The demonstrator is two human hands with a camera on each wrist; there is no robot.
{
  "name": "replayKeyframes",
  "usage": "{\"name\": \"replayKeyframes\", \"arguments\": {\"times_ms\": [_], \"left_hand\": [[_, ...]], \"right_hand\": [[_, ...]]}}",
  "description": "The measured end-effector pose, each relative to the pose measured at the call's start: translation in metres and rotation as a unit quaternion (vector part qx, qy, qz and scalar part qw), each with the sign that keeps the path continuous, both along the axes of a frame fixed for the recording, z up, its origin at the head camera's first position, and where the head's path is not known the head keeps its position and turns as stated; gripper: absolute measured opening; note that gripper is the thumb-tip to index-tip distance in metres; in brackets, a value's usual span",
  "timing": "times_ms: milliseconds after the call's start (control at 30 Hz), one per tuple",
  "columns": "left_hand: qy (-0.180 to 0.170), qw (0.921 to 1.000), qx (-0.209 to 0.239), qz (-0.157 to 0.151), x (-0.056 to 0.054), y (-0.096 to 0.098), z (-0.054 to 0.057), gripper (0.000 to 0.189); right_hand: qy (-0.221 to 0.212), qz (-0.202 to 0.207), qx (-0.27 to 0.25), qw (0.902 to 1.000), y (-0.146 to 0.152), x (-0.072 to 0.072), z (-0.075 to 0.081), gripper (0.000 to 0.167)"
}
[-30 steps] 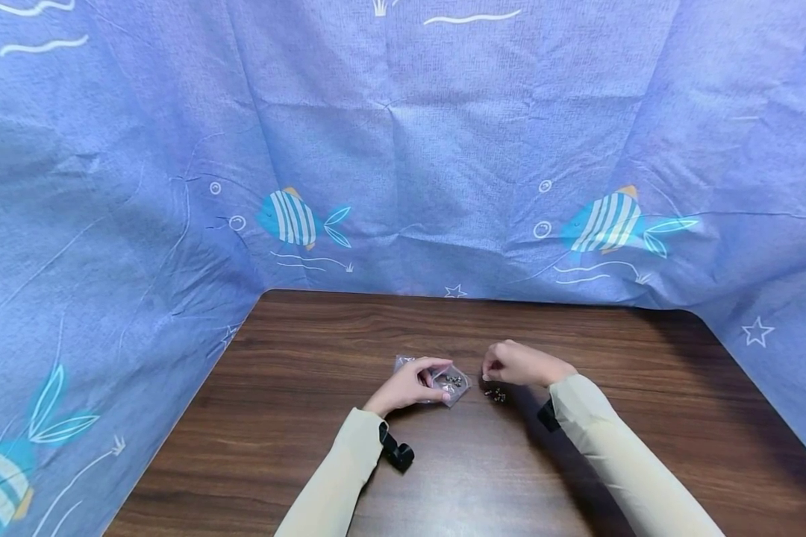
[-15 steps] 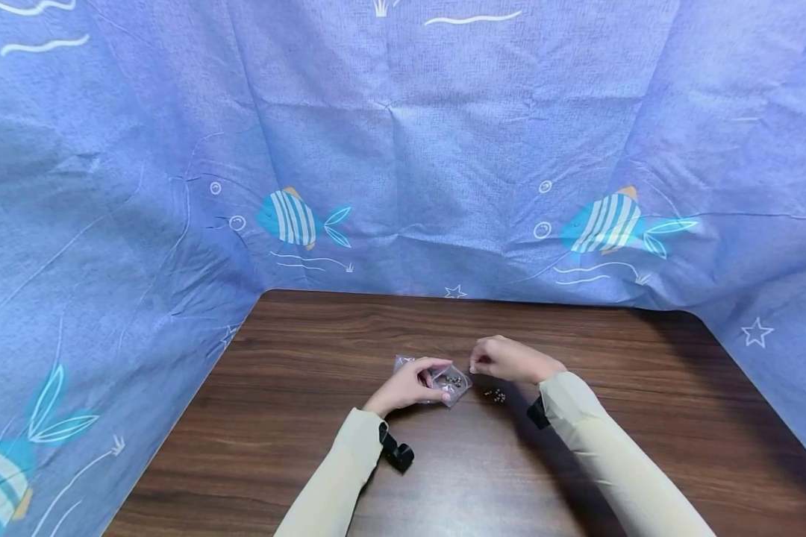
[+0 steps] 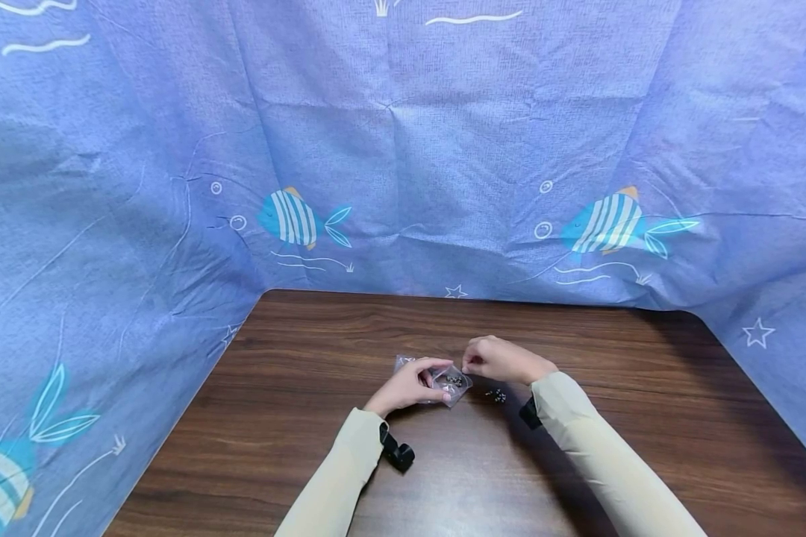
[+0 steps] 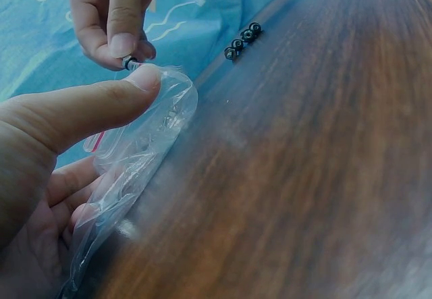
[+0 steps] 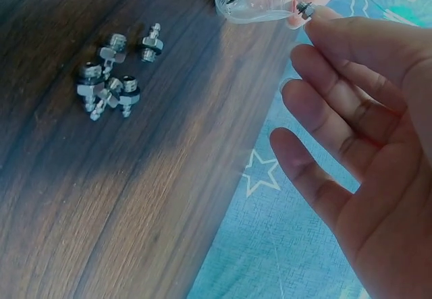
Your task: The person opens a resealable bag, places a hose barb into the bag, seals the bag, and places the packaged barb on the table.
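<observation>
My left hand (image 3: pixel 403 386) holds a clear zip-lock bag (image 3: pixel 458 397) with its mouth spread; in the left wrist view the thumb lies along the rim beside a red seal line. Several small metal pieces show inside the bag. Between thumb and fingertips, my right hand (image 3: pixel 506 359) pinches a small threaded metal hose fitting (image 5: pixel 306 10), right at the bag's mouth. Further loose fittings (image 5: pixel 90 88), silver with dark rings and barbed ends, lie in a small cluster on the table, nearer me than the right hand.
The dark wood-grain table (image 3: pixel 322 335) reaches back to a blue fish-print curtain (image 3: pixel 443 171), which also hangs along both sides. Another part of clear plastic (image 3: pixel 403 361) shows behind the left hand. Each wrist wears a black strap (image 3: pixel 396 451).
My right hand has moved left, from above the loose fittings to the mouth of the bag. The left hand and the bag have stayed in place.
</observation>
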State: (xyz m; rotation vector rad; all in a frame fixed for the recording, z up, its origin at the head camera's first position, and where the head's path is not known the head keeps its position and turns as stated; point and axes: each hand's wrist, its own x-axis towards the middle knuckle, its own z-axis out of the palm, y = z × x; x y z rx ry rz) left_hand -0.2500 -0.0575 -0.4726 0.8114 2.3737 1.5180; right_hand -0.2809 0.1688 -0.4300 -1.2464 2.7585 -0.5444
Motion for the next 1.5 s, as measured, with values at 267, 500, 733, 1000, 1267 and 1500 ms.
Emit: {"name": "replayKeyframes", "arguments": {"times_ms": [267,500,733,1000,1267,1500], "left_hand": [[-0.005,0.9998,-0.017,-0.004,0.000,-0.001,0.005,0.055],[-0.005,0.9998,-0.020,-0.007,-0.015,0.000,-0.023,0.059],[-0.004,0.9999,-0.012,0.001,-0.021,-0.002,-0.033,0.058],[0.004,0.9998,-0.021,0.004,-0.021,-0.002,-0.031,0.059],[-0.004,0.9999,-0.012,-0.002,-0.020,-0.001,-0.033,0.061],[-0.010,0.9998,-0.017,-0.002,-0.021,-0.002,-0.035,0.060]], "right_hand": [[0.001,0.000,0.004,1.0000,-0.003,0.000,0.000,0.007],[-0.007,0.002,0.002,1.0000,-0.003,0.000,0.001,0.006],[-0.007,0.002,0.006,1.0000,-0.001,-0.001,-0.001,0.005],[-0.032,-0.006,0.014,0.9994,0.004,0.000,0.001,0.004],[-0.101,-0.034,0.039,0.9936,0.013,0.001,-0.002,0.004],[-0.114,-0.026,0.044,0.9922,0.021,0.002,-0.007,0.006]]}}
